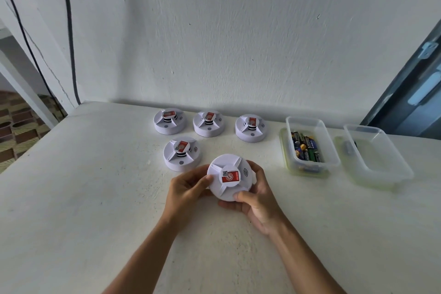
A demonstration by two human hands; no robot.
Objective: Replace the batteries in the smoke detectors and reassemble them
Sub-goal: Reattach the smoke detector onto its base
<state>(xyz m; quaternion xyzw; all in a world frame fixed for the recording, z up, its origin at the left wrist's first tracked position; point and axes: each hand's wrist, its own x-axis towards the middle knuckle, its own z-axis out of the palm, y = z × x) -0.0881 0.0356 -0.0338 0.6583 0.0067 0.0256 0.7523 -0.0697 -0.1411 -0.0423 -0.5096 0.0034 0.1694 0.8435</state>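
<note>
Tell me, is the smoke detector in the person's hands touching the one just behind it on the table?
Apart. The head view shows a strip of bare table between the held detector and the nearest detector behind it.

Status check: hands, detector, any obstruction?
Left hand and right hand both grip round white smoke detector. Case closed. Clear battery tub to the right, path unobstructed.

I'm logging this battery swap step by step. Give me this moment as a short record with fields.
held item: smoke detector, sticker face up, gripped by left hand and right hand
detectors on table: four, three in a back row, one nearer
batteries: in the left clear container
second container: nearly empty, one dark item inside, unclear
surface: white table
</note>
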